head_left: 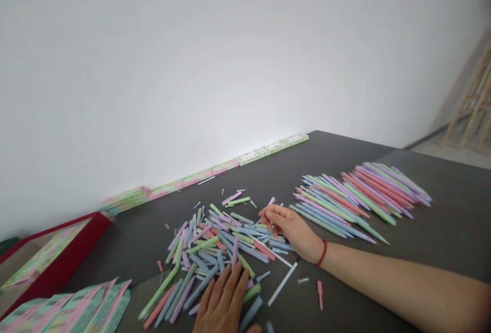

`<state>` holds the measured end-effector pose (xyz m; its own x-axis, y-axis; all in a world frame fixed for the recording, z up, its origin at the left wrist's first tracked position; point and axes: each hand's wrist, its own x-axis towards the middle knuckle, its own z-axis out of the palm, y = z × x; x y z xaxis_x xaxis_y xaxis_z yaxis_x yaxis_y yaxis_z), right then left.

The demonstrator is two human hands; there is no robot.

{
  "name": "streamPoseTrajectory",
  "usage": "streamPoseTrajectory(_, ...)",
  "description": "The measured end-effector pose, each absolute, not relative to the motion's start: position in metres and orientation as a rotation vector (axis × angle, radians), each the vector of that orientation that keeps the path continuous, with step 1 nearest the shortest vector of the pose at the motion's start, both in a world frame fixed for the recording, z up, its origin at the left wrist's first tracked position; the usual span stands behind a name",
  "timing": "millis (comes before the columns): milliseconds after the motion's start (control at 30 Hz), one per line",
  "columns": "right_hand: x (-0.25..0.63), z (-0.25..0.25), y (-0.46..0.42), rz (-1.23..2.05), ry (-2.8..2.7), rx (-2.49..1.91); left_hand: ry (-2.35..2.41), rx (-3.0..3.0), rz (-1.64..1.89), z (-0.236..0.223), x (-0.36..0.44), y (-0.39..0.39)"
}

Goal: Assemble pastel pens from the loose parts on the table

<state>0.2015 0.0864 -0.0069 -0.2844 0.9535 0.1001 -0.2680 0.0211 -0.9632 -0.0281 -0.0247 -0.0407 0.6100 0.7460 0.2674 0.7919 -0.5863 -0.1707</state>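
Note:
A loose heap of pastel pen parts [218, 243] in blue, green, purple and pink lies on the dark table [441, 220]. My left hand [224, 302] rests flat on the heap's near edge, fingers stretched out and together. My right hand [291, 228] reaches in from the right, fingers curled over parts at the heap's far right side; a red band circles its wrist. What its fingertips pinch is hidden. A neat row of assembled pens [360, 195] lies to the right of that hand.
Flat green and pink packages [215, 169] line the wall edge. A red-rimmed tray [57, 266] holds printed cards at the left, and more cards [69, 310] fan out at the near left. A white refill [282, 284] lies near my right wrist. Wooden frames [473, 97] stand far right.

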Motion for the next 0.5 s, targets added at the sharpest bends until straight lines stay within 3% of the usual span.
streamPoseTrajectory(233, 0.204, -0.008, 0.086, 1.327, -1.508, -0.862, -1.555, -2.448, -0.257, -0.018, -0.015, -0.014)
streamPoseTrajectory(367, 0.208, -0.005, 0.079, 0.972, -1.915, -0.853, -1.554, -2.512, -0.183, -0.016, -0.010, -0.003)
streamPoseTrajectory(500, 0.205, -0.004, 0.067, 0.640, -2.312, -0.753, -1.335, -2.507, -0.157, -0.042, -0.013, -0.016)
